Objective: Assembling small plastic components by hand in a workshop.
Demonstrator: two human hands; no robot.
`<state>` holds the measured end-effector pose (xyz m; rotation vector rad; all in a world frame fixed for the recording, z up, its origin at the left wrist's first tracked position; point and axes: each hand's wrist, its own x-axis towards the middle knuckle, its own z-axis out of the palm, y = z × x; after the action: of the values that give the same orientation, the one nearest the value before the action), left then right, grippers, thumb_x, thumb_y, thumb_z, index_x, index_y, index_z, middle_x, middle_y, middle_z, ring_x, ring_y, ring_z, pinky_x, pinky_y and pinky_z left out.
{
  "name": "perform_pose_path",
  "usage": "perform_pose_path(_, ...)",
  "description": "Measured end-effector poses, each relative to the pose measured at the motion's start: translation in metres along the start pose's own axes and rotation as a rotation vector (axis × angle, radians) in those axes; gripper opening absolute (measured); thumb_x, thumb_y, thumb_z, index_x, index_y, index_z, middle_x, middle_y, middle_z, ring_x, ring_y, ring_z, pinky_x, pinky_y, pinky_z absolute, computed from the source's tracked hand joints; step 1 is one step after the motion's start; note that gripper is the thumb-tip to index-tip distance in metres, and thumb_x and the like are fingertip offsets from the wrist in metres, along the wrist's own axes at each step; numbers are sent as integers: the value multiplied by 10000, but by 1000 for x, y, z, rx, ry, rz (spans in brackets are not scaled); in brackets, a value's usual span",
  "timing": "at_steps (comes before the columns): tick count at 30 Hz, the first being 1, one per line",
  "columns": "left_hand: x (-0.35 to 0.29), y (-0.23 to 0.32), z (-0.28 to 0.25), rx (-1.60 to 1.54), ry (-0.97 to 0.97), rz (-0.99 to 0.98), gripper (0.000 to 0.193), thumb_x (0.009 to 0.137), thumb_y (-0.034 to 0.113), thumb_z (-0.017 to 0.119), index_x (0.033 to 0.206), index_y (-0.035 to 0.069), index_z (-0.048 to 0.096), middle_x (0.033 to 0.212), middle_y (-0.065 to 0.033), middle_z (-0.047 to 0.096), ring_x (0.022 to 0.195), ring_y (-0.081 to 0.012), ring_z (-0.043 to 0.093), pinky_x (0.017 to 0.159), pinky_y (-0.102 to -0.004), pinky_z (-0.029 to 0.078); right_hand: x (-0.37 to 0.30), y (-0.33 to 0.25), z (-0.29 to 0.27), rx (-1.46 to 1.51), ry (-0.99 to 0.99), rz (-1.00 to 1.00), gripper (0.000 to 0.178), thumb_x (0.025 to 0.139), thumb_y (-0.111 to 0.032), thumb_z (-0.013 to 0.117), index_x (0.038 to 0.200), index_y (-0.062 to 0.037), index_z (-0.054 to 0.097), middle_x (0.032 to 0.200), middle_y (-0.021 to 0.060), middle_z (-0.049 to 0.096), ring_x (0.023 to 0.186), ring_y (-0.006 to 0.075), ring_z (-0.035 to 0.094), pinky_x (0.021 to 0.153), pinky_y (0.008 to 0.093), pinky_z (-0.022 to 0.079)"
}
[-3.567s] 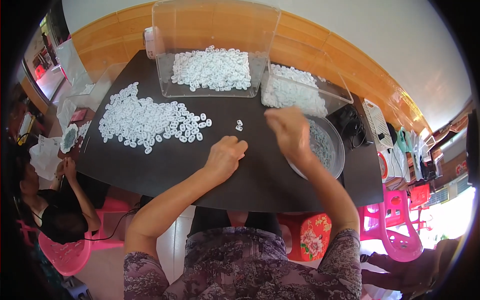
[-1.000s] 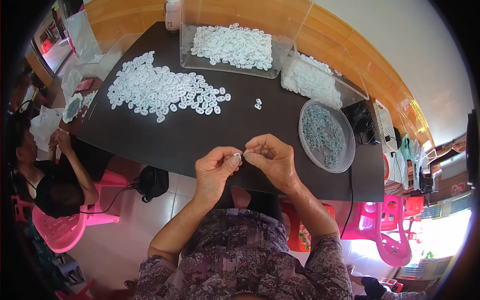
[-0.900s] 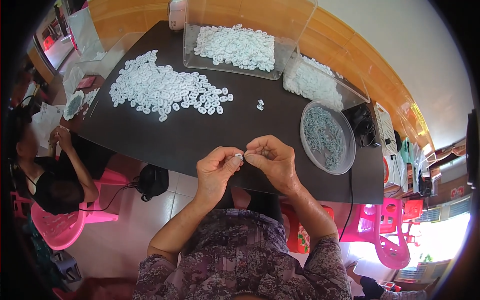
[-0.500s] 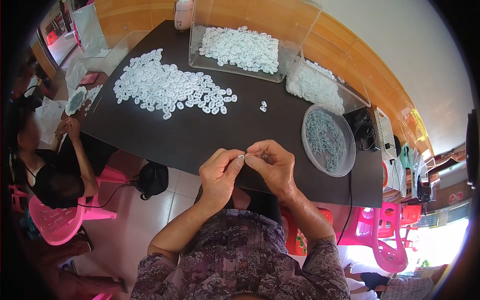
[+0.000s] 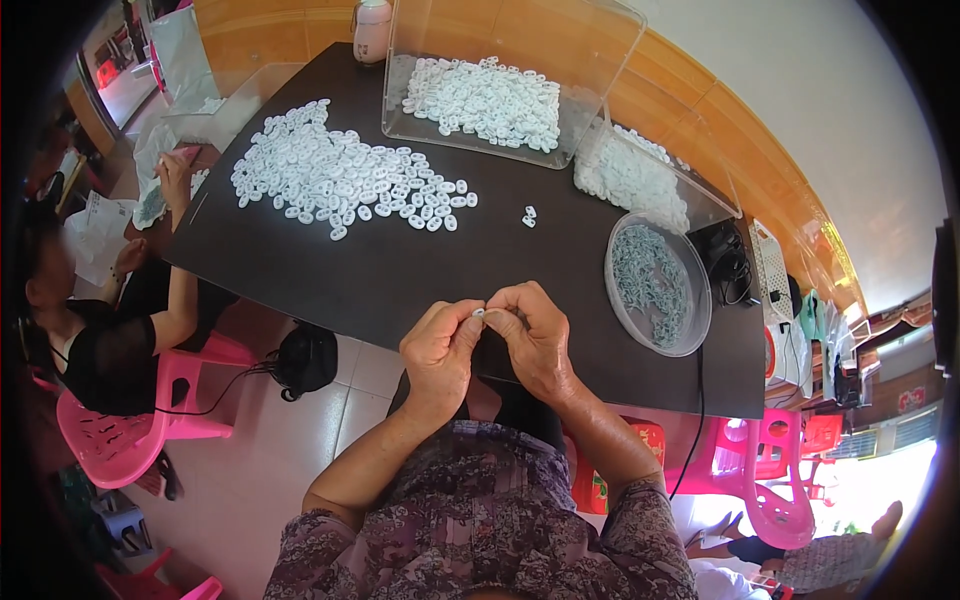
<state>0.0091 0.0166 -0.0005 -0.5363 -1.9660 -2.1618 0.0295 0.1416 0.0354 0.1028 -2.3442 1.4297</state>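
1) Head view: the person's two hands are together above the near edge of the dark table point(image 5: 390, 265)
2) The left hand point(image 5: 436, 350) pinches a small white piece point(image 5: 479, 312) between thumb and fingers, mostly hidden
3) The right hand point(image 5: 537, 345) meets it from the right with bunched fingertips; whether these grip it or something smaller cannot be told
4) Far left of the hands spreads a pile of white oval pieces point(image 5: 330, 172); right of it lie two small white pieces point(image 5: 529, 216)
5) On the right, a round clear tub point(image 5: 697, 290) holds grey-green bits point(image 5: 650, 280)
6) At the far side, a clear box point(image 5: 515, 25) holds a white heap point(image 5: 485, 100); a pale bottle point(image 5: 372, 32) stands just left
7) At the left, another person point(image 5: 115, 355) sits on a pink chair point(image 5: 110, 440)
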Motion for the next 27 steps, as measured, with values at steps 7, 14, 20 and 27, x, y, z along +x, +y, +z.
perform_pose_path(7,6,2,-4,91,-4,73,112,851,36,652,937,-36,653,744,-26,568,661,-87,518,593,-206,423,6,7,2,-14,-84,-1,43,803,-28,609,794,-16,569,729,90,552,704,238,529,631,346,435)
perform_pose_path(14,14,-2,-10,-6,10,-58,84,844,2,633,921,-29,649,722,-36,588,626,-104,526,560,-226,423,16,15,14,100,-103,24,46,826,-51,603,806,-13,589,742,98,567,701,237,542,638,338,447)
perform_pose_path(20,24,-12,-23,-494,117,-387,131,879,7,594,989,-53,634,804,-57,631,667,-95,563,569,-200,449,47,22,9,105,-120,62,94,848,-96,610,856,-4,626,751,105,602,682,222,577,653,305,462)
perform_pose_path(27,33,-16,-28,-514,147,-411,145,876,33,605,988,-55,631,822,-91,650,658,-104,580,567,-209,465,97,65,37,-594,79,-240,146,788,-184,646,826,-43,650,739,131,581,739,306,540,670,410,439)
